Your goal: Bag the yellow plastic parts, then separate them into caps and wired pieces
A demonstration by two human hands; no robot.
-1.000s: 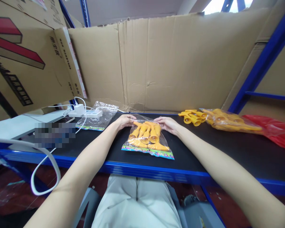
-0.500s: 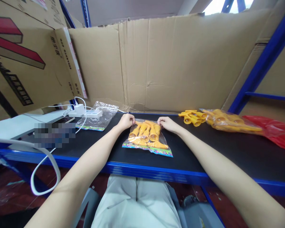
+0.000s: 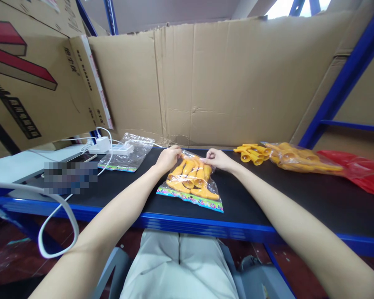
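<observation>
Black shelf (image 3: 118, 189) before me: my left hand (image 3: 168, 158) and right hand (image 3: 216, 159) pinch the bag (image 3: 191, 182) top, keeping its orange toys (image 3: 190, 174) inside.

A clear plastic bag (image 3: 191, 180) packed with orange trumpet-shaped toys is lying on the black shelf top (image 3: 268, 195), its colourful printed bottom strip pointing toward the shelf's blue front edge and its far, top end lifting slightly off the surface.
</observation>
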